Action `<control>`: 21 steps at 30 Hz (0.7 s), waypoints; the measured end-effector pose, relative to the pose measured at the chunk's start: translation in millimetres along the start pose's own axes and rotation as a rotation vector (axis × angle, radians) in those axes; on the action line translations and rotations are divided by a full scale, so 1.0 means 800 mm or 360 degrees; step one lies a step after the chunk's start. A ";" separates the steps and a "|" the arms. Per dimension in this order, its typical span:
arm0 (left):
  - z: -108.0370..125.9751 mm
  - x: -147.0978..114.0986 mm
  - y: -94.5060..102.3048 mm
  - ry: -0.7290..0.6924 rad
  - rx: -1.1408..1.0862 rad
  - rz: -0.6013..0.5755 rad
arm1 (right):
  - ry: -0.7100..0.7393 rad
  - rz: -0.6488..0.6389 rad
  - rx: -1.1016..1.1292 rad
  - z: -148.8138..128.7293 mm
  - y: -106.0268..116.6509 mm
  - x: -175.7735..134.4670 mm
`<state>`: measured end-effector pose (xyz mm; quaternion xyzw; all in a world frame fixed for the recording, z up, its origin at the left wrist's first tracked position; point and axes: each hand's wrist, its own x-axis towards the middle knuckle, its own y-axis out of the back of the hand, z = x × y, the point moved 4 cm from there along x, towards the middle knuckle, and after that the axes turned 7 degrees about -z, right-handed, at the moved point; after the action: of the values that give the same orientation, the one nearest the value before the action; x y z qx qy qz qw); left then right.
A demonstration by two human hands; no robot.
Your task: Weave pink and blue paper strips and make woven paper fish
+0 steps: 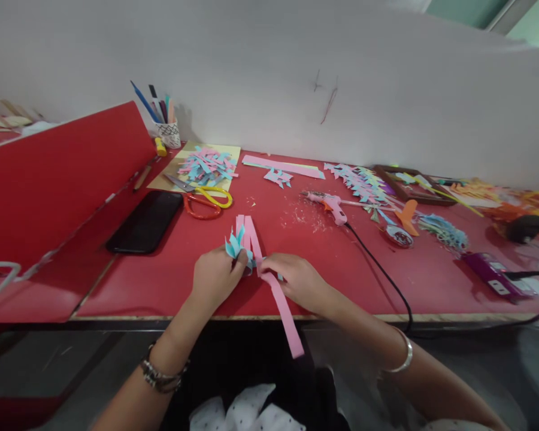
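Observation:
Near the front edge of the red table (341, 263), both my hands are close together over paper strips. My left hand (218, 272) is closed, pinching a folded blue and pink paper piece (236, 245) whose pointed blue ends stick up past the thumb. My right hand (296, 278) pinches a pink paper strip (285, 314); one end hangs over the table edge toward my lap. Further pink strip ends (250, 230) rise between the hands. How the strips cross is partly hidden by my fingers.
Scissors (206, 197) and a black phone (146, 221) lie left. Behind are a pile of paper bits (209, 164) and long strips (282, 166). A pink glue gun (327, 203) with a cord, a paper garland (359, 181) and a purple power strip (496, 275) are right.

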<state>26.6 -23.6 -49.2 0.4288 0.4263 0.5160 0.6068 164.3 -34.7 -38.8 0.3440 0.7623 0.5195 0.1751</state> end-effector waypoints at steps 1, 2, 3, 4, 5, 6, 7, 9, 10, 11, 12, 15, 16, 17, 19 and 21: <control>0.000 0.000 0.000 0.0004 0.0011 0.0005 | 0.0058 0.0007 -0.0029 0.000 -0.002 0.000; 0.000 0.000 0.000 0.0008 0.0020 0.0008 | 0.0114 0.0011 -0.0060 -0.001 -0.004 -0.001; 0.000 0.000 0.000 0.0012 0.0025 0.0010 | 0.0157 0.0016 -0.0085 -0.001 -0.005 -0.001; 0.000 0.001 0.000 0.0017 0.0026 0.0010 | 0.0185 0.0022 -0.0094 -0.001 -0.005 -0.002; 0.000 0.001 0.000 0.0018 0.0024 0.0012 | 0.0199 0.0031 -0.0088 -0.001 -0.006 -0.002; 0.001 0.001 0.000 0.0017 0.0021 0.0011 | 0.0202 0.0039 -0.0066 0.000 -0.006 -0.002; 0.001 0.001 0.000 0.0018 0.0019 0.0012 | 0.0198 0.0042 -0.0036 0.000 -0.006 -0.003; 0.001 0.001 0.000 0.0021 0.0025 0.0011 | 0.0180 0.0049 0.0038 0.000 -0.007 -0.003; 0.001 0.001 -0.001 0.0022 0.0030 0.0011 | 0.0174 0.0049 0.0070 0.000 -0.008 -0.004; 0.001 0.001 -0.001 0.0023 0.0035 0.0014 | 0.0170 0.0048 0.0098 -0.001 -0.009 -0.004; 0.001 0.001 -0.002 0.0024 0.0038 0.0017 | 0.0171 0.0054 0.0119 -0.002 -0.009 -0.004; 0.001 0.000 -0.002 -0.0002 0.0029 -0.0005 | 0.0176 0.0047 0.0147 -0.004 -0.010 -0.006; 0.001 -0.001 -0.002 -0.0015 0.0007 -0.0017 | 0.0167 0.0044 0.0138 -0.004 -0.010 -0.006; 0.001 -0.002 -0.002 -0.0032 -0.0025 -0.0025 | 0.0153 0.0044 0.0120 -0.004 -0.010 -0.007; 0.001 -0.005 0.001 -0.0101 -0.0121 -0.0012 | 0.0123 0.0026 0.0073 -0.005 -0.009 -0.009; 0.001 -0.008 0.003 -0.0215 -0.0236 -0.0004 | 0.0094 -0.0009 0.0049 -0.006 -0.009 -0.010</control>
<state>26.4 -29.5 -46.1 0.4160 0.3455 0.5152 0.6649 164.8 -45.1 -44.3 0.3290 0.7761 0.5170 0.1488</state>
